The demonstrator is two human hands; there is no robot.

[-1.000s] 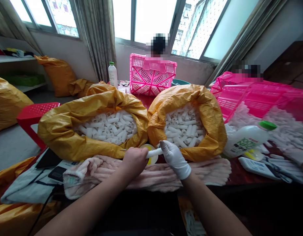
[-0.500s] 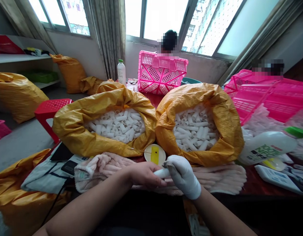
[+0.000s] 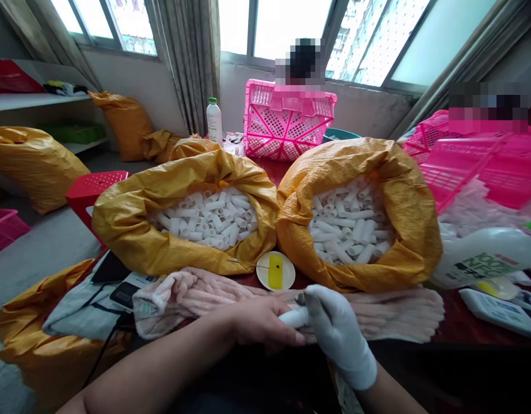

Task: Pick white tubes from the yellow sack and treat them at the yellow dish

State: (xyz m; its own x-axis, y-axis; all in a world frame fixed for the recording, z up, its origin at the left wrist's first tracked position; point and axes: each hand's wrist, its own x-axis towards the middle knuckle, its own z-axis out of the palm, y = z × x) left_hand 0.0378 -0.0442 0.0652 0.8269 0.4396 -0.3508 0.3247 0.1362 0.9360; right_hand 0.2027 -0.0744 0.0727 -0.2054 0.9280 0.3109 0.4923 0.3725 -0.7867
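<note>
My bare left hand and my white-gloved right hand meet over a pink fluffy towel, both closed on one white plastic tube held between them. The right hand pinches the tube's end. Just beyond the hands lies a small white dish with a yellow patch. Behind it stand two open yellow sacks, the left sack and the right sack, each full of white tubes.
Pink plastic crates stand at the back and right, with people partly hidden behind them. A white bottle lies at the right, another bottle stands at the back. A red stool and more yellow sacks are on the left.
Both hands have drawn the tube down and toward me, away from the dish and onto the towel. The view has shifted a little to the left and downward.
</note>
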